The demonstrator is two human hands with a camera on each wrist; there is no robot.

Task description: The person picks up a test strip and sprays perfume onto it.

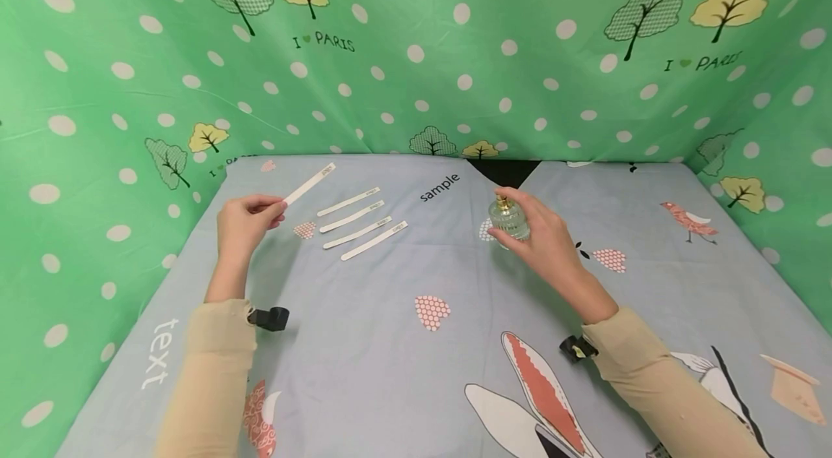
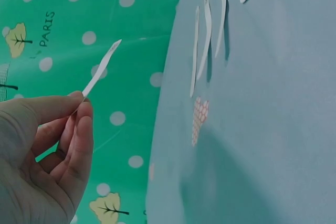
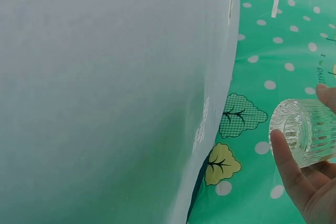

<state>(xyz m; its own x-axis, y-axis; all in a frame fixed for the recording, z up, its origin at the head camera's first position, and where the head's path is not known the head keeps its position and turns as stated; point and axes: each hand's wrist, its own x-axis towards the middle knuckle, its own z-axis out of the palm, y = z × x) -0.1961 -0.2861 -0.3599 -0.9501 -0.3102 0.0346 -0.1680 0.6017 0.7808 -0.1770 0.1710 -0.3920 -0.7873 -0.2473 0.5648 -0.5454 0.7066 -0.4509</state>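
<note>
My left hand pinches one end of a white perfume test strip between thumb and fingertips, its other end pointing up and away. In the left wrist view the held strip bends slightly. My right hand grips a clear glass perfume bottle with a gold neck, thumb on one side and fingers at the top. The right wrist view shows the ribbed glass base of the bottle. Between the hands, several more test strips lie side by side on the cloth, printed ends toward the upper right.
A grey-blue printed cloth covers the table, with hearts, birds and rabbit ears on it. Green dotted fabric hangs behind and at both sides. Each wrist carries a small black camera, such as the left one's camera.
</note>
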